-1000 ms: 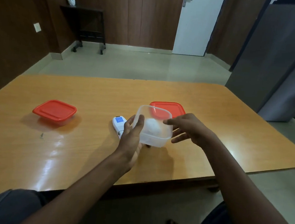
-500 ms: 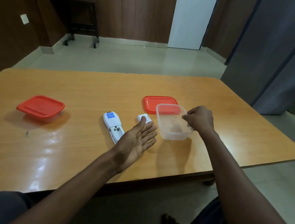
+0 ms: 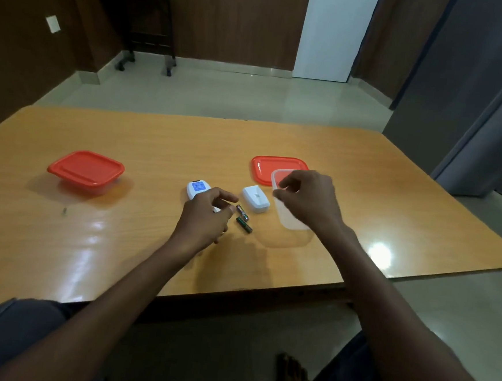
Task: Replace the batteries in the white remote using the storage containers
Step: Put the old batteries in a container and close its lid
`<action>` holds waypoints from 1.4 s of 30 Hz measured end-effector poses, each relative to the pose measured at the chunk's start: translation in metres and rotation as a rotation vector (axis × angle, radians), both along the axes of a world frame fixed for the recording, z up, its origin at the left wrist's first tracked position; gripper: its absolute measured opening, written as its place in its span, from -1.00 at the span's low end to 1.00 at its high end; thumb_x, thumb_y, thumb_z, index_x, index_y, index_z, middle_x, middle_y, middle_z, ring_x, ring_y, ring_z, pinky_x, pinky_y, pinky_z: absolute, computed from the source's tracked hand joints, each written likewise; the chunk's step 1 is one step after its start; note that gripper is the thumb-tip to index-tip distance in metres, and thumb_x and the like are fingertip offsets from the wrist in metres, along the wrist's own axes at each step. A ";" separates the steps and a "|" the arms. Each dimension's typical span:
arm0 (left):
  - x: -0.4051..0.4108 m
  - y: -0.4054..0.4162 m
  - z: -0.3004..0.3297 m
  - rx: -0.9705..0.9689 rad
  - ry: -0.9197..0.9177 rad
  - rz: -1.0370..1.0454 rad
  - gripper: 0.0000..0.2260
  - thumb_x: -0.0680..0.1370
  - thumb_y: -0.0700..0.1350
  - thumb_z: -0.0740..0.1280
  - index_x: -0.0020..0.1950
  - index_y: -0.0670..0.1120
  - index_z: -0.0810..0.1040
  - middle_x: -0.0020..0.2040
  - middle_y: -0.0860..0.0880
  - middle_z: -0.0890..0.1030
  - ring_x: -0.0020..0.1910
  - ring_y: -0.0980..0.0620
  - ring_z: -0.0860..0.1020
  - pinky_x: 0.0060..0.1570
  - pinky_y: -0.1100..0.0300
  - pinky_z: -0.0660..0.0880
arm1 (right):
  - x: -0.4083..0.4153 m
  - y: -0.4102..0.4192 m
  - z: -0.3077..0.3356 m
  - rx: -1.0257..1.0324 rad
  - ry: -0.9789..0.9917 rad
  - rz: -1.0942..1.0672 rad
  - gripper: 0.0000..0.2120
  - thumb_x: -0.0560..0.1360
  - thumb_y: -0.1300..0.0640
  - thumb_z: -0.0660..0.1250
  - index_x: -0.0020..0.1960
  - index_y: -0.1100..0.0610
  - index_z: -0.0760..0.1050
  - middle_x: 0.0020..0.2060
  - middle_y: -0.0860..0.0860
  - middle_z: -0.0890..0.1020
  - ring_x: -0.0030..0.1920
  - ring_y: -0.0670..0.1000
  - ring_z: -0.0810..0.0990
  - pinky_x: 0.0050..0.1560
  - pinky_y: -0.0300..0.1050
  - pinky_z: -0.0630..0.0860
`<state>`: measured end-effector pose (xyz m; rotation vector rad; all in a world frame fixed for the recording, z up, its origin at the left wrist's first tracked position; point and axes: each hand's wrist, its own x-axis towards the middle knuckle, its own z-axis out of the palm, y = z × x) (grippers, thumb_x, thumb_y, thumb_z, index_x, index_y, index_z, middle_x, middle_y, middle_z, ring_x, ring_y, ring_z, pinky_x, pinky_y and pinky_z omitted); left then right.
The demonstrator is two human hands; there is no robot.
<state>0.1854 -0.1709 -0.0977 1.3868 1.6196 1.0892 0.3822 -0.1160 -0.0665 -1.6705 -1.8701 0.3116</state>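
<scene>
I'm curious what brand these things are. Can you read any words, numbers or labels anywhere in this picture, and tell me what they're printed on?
None can be read.
White remote: blue panel with pale marks, too blurred to read.
White battery cover: a small dark mark, too small to read.
Two batteries: green and dark printed wrappers, the lettering too small to read.
Red lid and closed red-lidded container: no text visible.

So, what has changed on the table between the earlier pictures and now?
The clear container was tipped, then set down upright; the right hand let it go. Two batteries and a white cover now lie out. The left hand moved over the remote. Both red lids unmoved.
</scene>
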 end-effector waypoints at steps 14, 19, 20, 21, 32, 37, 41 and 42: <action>0.005 0.001 -0.013 0.106 0.600 -0.262 -0.77 0.55 -0.20 0.35 0.14 0.03 0.68 0.11 0.03 0.70 0.08 -0.02 0.62 0.05 0.07 0.57 | -0.051 0.010 -0.034 -0.168 -0.308 0.282 -0.77 0.50 0.23 0.32 0.00 0.07 0.74 -0.16 0.15 0.71 -0.14 0.17 0.62 -0.10 0.01 0.62; 0.009 0.001 -0.016 0.196 0.843 -0.346 -0.77 0.63 -0.20 0.27 0.25 -0.06 0.62 0.20 -0.03 0.58 0.06 -0.11 0.62 -0.13 0.06 0.52 | -0.053 0.011 -0.031 -0.193 -0.341 0.246 -0.85 0.39 0.32 0.36 -0.06 0.25 0.65 -0.39 0.15 0.66 -0.31 0.16 0.66 -0.17 0.08 0.66; 0.011 0.001 -0.017 0.192 0.891 -0.362 -0.76 0.64 -0.20 0.26 0.27 -0.09 0.60 0.21 -0.06 0.55 0.04 -0.12 0.61 -0.16 0.08 0.49 | -0.053 0.011 -0.030 -0.197 -0.340 0.238 -0.82 0.38 0.32 0.38 -0.03 0.29 0.64 -0.39 0.17 0.66 -0.30 0.16 0.67 -0.16 0.09 0.66; 0.013 0.000 -0.017 0.182 0.931 -0.363 -0.77 0.65 -0.18 0.26 0.27 -0.13 0.59 0.21 -0.08 0.52 0.02 -0.14 0.60 -0.17 0.06 0.49 | -0.053 0.011 -0.029 -0.203 -0.331 0.229 -0.80 0.36 0.33 0.39 -0.02 0.32 0.65 -0.39 0.18 0.68 -0.30 0.16 0.69 -0.16 0.09 0.66; 0.030 0.005 -0.012 0.180 0.371 -0.055 -0.83 0.54 -0.03 0.45 0.10 0.01 0.73 -0.04 0.08 0.74 -0.03 0.19 0.65 -0.04 0.29 0.52 | 0.002 0.018 0.006 -0.122 0.040 -0.046 -0.83 0.27 0.15 0.50 -0.14 0.03 0.76 -0.26 0.02 0.75 -0.19 0.05 0.70 -0.12 0.04 0.67; 0.067 0.030 0.010 0.093 0.004 0.012 -0.86 0.43 0.00 0.55 -0.04 0.07 0.69 -0.28 0.08 0.72 -0.22 0.23 0.67 -0.20 0.30 0.52 | 0.039 0.027 0.005 -0.172 0.030 -0.157 -0.81 0.28 0.19 0.54 -0.12 0.03 0.73 -0.21 0.01 0.73 -0.19 0.05 0.70 -0.11 -0.02 0.67; 0.103 0.058 0.010 0.127 0.203 0.010 -0.81 0.42 0.03 0.51 0.00 0.07 0.65 -0.19 0.05 0.72 -0.11 0.06 0.68 -0.12 0.15 0.57 | 0.049 0.033 -0.005 -0.141 -0.175 -0.203 -0.86 0.35 0.20 0.49 -0.10 0.06 0.71 -0.15 0.09 0.73 -0.14 0.16 0.70 -0.13 -0.04 0.64; 0.109 0.064 0.009 0.124 0.304 0.007 -0.81 0.44 0.02 0.49 0.03 0.06 0.65 -0.14 0.03 0.72 -0.07 0.01 0.67 -0.14 0.14 0.54 | 0.050 0.034 -0.008 -0.132 -0.230 -0.209 -0.84 0.37 0.20 0.45 -0.06 0.06 0.70 -0.11 0.11 0.72 -0.10 0.19 0.69 -0.14 -0.07 0.60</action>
